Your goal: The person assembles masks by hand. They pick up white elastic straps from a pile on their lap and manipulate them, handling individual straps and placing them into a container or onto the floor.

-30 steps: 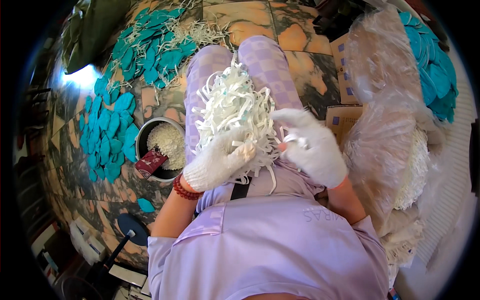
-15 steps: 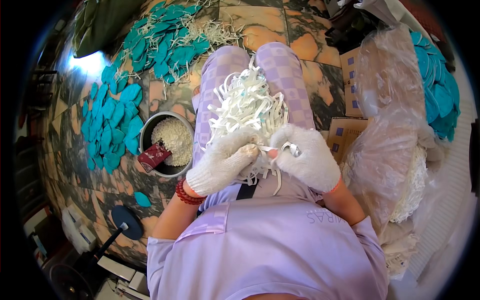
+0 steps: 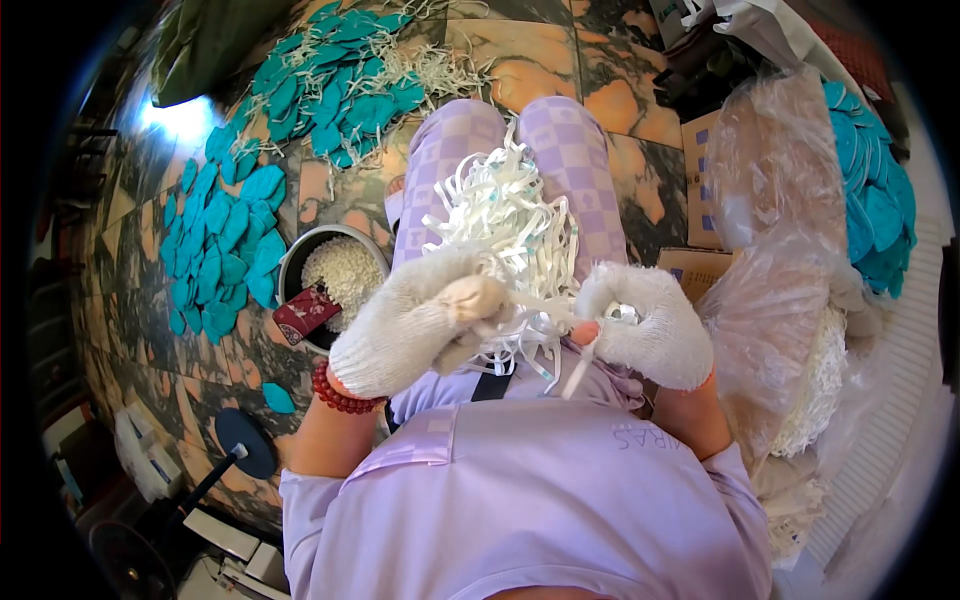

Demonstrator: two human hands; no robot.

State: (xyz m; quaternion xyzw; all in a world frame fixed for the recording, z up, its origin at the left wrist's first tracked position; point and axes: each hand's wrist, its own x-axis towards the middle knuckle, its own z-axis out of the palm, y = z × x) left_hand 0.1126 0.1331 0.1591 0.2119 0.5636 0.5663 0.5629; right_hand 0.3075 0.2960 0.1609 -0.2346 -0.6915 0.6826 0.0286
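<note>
White knitted gloves cover both my hands above my lap. A heap of white narrow strips [image 3: 505,205] lies over my thighs. My left hand [image 3: 415,325] is closed, its thumb and fingertips pinched at the near left side of the heap, where a blurred pale strip stretches toward the other hand. My right hand [image 3: 650,325] is curled closed around a looped white strip [image 3: 624,313], with a bare thumb tip showing. One end of that strip hangs below the thumb. More strips dangle between the two hands.
Left of my legs stands a grey pot [image 3: 287,268] of small white pieces, with a dark red packet [image 3: 305,315] at its rim. Teal leaf-shaped pieces [image 3: 225,235] lie heaped on the marble floor. At right are cardboard boxes [image 3: 703,180], clear plastic bags [image 3: 775,160] and more teal pieces [image 3: 875,200].
My hands have moved apart: the left toward the lower left, the right a little to the right and down. A strip end now hangs below my right thumb.
</note>
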